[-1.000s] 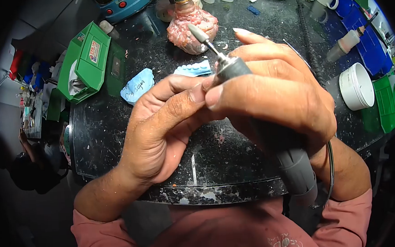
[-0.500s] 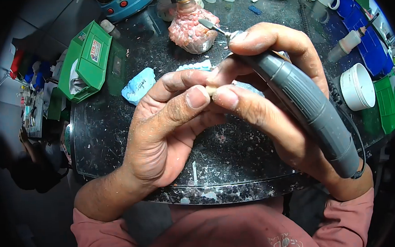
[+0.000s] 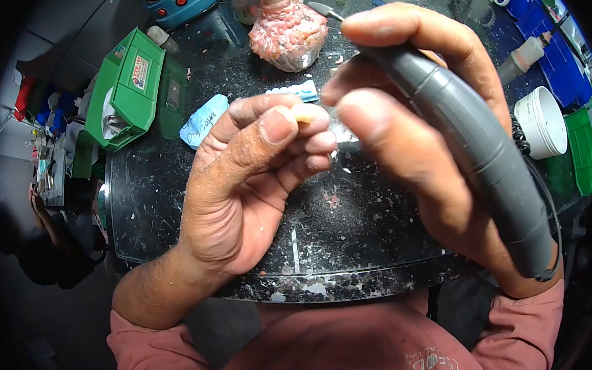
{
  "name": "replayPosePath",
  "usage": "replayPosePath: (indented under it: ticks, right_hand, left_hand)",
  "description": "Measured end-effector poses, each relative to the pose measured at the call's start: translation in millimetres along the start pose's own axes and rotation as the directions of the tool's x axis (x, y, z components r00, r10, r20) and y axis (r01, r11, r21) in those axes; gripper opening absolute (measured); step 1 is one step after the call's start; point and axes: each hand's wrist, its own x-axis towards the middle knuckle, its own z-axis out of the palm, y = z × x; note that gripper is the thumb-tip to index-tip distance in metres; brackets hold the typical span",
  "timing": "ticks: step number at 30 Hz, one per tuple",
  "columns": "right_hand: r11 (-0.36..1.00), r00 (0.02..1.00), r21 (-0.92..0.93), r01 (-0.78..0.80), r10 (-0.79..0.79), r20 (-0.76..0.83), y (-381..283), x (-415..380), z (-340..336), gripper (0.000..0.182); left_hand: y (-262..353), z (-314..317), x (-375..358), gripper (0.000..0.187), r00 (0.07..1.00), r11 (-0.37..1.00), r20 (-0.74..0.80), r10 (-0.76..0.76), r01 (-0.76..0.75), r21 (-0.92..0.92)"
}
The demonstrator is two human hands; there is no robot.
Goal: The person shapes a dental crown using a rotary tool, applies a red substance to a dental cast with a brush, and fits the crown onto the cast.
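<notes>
Between the thumb and fingers of my left hand (image 3: 232, 196) is a small cream-coloured tooth-like piece (image 3: 300, 115), mostly covered by the fingertips. A dark grey rotary handpiece (image 3: 480, 153) lies in my right hand (image 3: 420, 167), held against the forefinger side. Its thin shank ends in a pointed grey bur (image 3: 320, 9), aimed up and left, away from the cream piece. My right thumb is blurred and apart from the left fingers. Behind the left hand are a light-blue block (image 3: 205, 120) with handwriting and a pale blue strip of tooth shapes (image 3: 294, 91).
A lumpy pink mass (image 3: 288, 39) around a burner-like neck stands at the back. Left of it sits a green bin (image 3: 127, 90); a white tub (image 3: 539, 122) and another green bin (image 3: 587, 150) are at right. A cord (image 3: 552, 217) trails from the handpiece. Another person (image 3: 48, 234) is far left.
My right hand has let go of the cream piece and moved up and right with the handpiece. My left hand keeps the piece in its fingertips.
</notes>
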Motion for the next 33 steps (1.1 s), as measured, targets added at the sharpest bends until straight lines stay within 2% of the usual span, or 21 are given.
replayPosePath:
  ticks: [1,2,3,5,7,8,9,11,12,17,23,25,28,33]
  right_hand:
    - [0.998,0.997,-0.025,-0.052,0.05,-0.059,-1.5,0.4,-1.5,0.038]
    - [0.994,0.994,0.024,0.105,-0.104,-0.024,9.1,9.2,-4.0,0.044]
    - [0.994,0.996,0.068,0.091,-0.091,0.007,9.9,11.1,-6.2,0.045]
    - [1.0,0.992,-0.005,-0.001,0.0,-0.128,-0.7,7.3,0.5,0.039]
    - [0.997,0.989,0.049,-0.06,0.066,-0.132,-5.5,5.7,0.4,0.035]
    - [0.988,0.983,0.098,-0.118,0.13,-0.132,-5.2,4.6,0.5,0.033]
    - [0.987,0.982,0.104,-0.122,0.136,-0.134,-3.5,3.3,0.4,0.033]
    - [0.986,0.98,0.112,-0.124,0.139,-0.142,-4.2,-13.8,-11.1,0.033]
    - [0.986,0.979,0.113,-0.123,0.139,-0.147,-2.2,-7.7,-3.5,0.033]
    - [0.986,0.976,0.119,-0.12,0.138,-0.167,3.7,4.2,5.2,0.032]
    - [0.986,0.975,0.125,-0.111,0.132,-0.179,5.5,-6.1,0.1,0.032]
    - [0.986,0.975,0.127,-0.108,0.13,-0.18,11.1,12.1,12.2,0.031]
    - [0.987,0.976,0.126,-0.099,0.121,-0.183,8.3,-4.4,0.5,0.031]
    - [0.989,0.976,0.125,-0.082,0.105,-0.189,8.0,-0.9,4.4,0.031]
  left_hand:
    - [0.3,-0.8,0.3,0.025,1.0,1.0,-0.002,-0.001,0.001,0.002]
    - [0.7,-2.4,1.2,0.025,1.0,1.0,0.01,0.018,-0.018,0.0]
    - [1.0,-4.4,2.4,0.024,0.999,0.999,0.022,0.038,-0.038,-0.001]
    - [2.6,-9.7,3.4,0.023,0.998,0.999,0.054,0.024,-0.022,-0.031]
    - [3.6,-10.8,3.2,0.022,0.999,0.997,0.04,0.005,-0.001,-0.079]
    - [3.0,-13.6,3.3,0.032,0.999,1.0,-0.044,-0.013,0.014,0.025]
    - [3.2,-11.4,1.2,0.032,0.999,0.999,-0.048,-0.019,0.02,0.027]
    - [3.5,-4.0,-4.2,0.05,0.995,0.974,-0.102,-0.013,0.035,0.223]
    - [-4.2,0.4,2.0,0.023,0.994,0.992,0.001,0.111,-0.11,-0.059]
    - [-5.7,-1.1,1.6,0.021,0.993,0.993,-0.042,0.112,-0.113,-0.037]
    - [-6.1,-17.3,10.4,0.019,0.997,0.995,-0.005,0.082,-0.082,0.05]
    - [-7.4,-10.9,8.5,0.019,0.993,0.99,-0.114,0.031,-0.046,-0.135]
    - [-7.9,-2.4,-0.6,0.018,0.993,0.994,-0.08,0.087,-0.092,-0.064]
    - [-7.0,0.2,0.6,0.016,0.994,0.993,-0.061,0.088,-0.093,-0.075]
